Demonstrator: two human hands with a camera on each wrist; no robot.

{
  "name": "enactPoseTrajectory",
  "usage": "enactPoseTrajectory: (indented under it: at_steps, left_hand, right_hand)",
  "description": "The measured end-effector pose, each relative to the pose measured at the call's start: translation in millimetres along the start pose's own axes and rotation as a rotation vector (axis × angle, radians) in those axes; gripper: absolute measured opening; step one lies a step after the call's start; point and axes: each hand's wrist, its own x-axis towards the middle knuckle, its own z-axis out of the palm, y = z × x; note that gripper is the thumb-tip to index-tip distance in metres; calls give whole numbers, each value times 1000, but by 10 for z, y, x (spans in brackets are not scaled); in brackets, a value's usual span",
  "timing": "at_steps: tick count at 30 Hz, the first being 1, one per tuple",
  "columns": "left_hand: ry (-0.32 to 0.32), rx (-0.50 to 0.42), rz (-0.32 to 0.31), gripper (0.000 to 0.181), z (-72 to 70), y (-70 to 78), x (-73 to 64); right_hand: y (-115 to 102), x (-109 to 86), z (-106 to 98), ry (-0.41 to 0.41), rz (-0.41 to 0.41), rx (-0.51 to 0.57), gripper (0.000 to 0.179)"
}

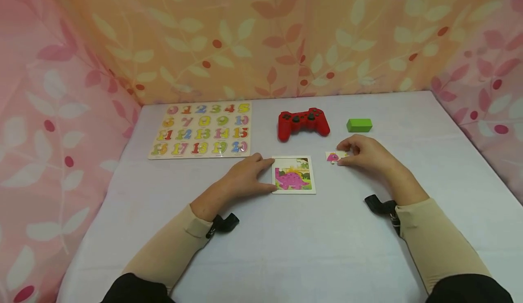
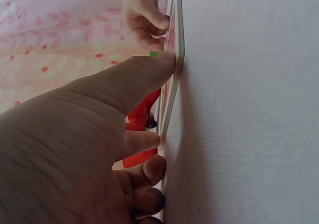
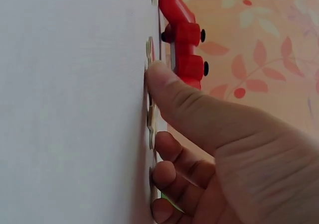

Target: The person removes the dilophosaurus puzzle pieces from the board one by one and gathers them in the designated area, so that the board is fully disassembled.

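Right hand (image 1: 365,157), thumb and fingers clamped on a puzzle piece (image 1: 333,157), probably light, stiff, best held edgewise. Left hand (image 1: 241,178), fingertips apart, touching puzzle tray's (image 1: 286,161) left edge.

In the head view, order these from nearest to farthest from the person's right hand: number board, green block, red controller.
1. Green block: nearest, just beyond the right hand.
2. Red controller: to the hand's left, toward the back of the table.
3. Number board: farthest, at the table's back left.
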Motion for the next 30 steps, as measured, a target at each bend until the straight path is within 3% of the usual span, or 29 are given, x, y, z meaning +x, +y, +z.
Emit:
enactPoseTrajectory:
  at_steps: [9,26,30]
  left_hand:
    - [6,-4,12,84,1,-13,-1]
    - [24,-10,33,84,0,-17,6]
    - [23,-14,36,83,2,-24,13]
  right_hand:
    - [-21,-20,-25,-3,3,-10,29]
    - [-110,-54,-28,8,-21,-64,25]
    - [-120,-50,-32,-4,4,-83,29]
